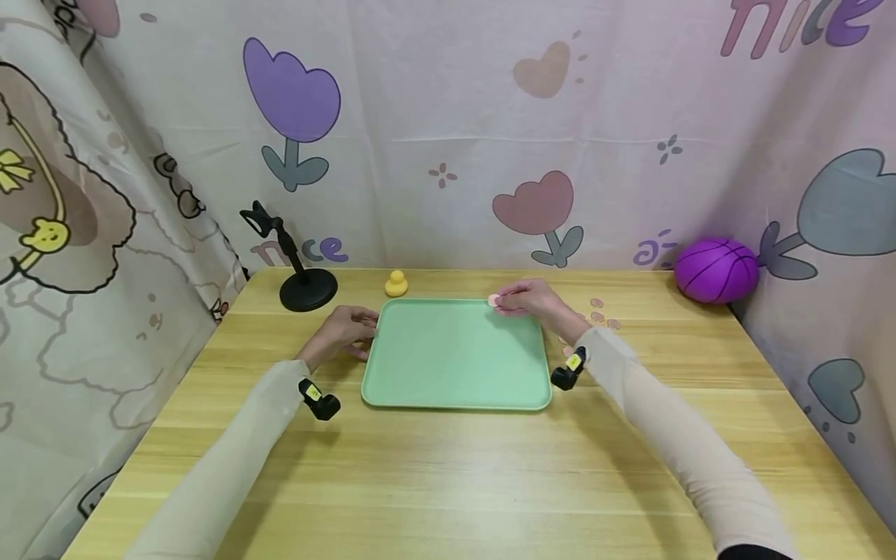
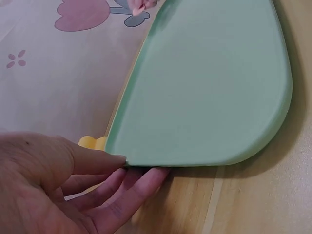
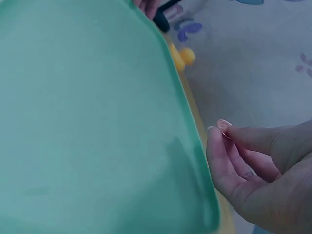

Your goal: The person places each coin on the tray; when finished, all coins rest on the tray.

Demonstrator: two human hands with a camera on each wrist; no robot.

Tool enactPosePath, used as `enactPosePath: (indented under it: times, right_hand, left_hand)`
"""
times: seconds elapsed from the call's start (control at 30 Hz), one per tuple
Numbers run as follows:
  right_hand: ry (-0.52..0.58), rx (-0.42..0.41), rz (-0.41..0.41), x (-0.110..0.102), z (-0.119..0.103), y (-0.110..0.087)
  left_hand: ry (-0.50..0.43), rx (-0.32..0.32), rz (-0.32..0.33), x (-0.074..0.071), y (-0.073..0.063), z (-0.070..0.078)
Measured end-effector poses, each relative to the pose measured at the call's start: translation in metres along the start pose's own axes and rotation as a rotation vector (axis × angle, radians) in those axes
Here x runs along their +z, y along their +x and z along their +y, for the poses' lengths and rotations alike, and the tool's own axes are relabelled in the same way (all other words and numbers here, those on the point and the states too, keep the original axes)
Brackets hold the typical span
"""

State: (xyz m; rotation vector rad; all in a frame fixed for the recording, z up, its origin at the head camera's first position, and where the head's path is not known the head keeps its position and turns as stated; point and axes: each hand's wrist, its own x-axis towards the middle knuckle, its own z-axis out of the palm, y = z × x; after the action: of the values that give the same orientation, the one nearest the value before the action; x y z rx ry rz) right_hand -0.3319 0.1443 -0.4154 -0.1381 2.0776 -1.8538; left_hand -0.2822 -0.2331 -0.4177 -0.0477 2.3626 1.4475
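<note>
A light green rectangular tray (image 1: 456,362) lies on the wooden table. At its left edge my left hand (image 1: 340,333) pinches the rim, thumb on top and fingers beneath, as the left wrist view shows. My right hand (image 1: 535,301) is over the tray's far right edge. Between its thumb and fingertips it holds a small copper-coloured coin (image 3: 224,126). Several similar round pieces (image 1: 596,317) lie on the table to the right of the tray, partly hidden behind the right wrist. The tray's visible surface bears nothing.
A yellow rubber duck (image 1: 396,285) stands just behind the tray's far left corner. Farther left is a black stand with a round base (image 1: 308,290). A purple basketball (image 1: 716,271) sits at the table's far right corner. A patterned curtain (image 1: 420,93) hangs behind the table.
</note>
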Motion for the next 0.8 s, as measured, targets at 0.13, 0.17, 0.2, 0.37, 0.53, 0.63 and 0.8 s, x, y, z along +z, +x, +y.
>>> enactPosePath:
  times: [0.13, 0.17, 0.2, 0.37, 0.53, 0.63, 0.8]
  right_hand:
    - [0.023, 0.035, -0.011, 0.021, -0.001, 0.012]
    - [0.03, 0.044, -0.009, 0.026, -0.001, 0.015]
    - [0.037, 0.05, -0.012, 0.031, -0.002, 0.017]
    - [0.051, 0.057, -0.027, 0.055, -0.003, 0.028]
    - [0.04, 0.094, -0.018, 0.08, 0.002, 0.043]
    - [0.068, 0.131, -0.012, 0.092, 0.004, 0.05]
    - [0.109, 0.153, 0.027, 0.105, 0.001, 0.057]
  left_hand:
    - [-0.02, 0.002, 0.011, 0.0, 0.002, -0.003]
    - [-0.022, 0.004, 0.012, 0.0, 0.002, -0.004]
    - [-0.023, 0.007, 0.013, 0.0, 0.002, -0.004]
    - [-0.017, 0.018, 0.007, -0.001, -0.001, -0.002]
    - [0.0, 0.016, -0.003, 0.002, -0.001, -0.001]
    - [0.01, 0.012, -0.003, 0.002, 0.0, 0.0]
    - [0.017, 0.007, -0.019, -0.002, 0.0, 0.001]
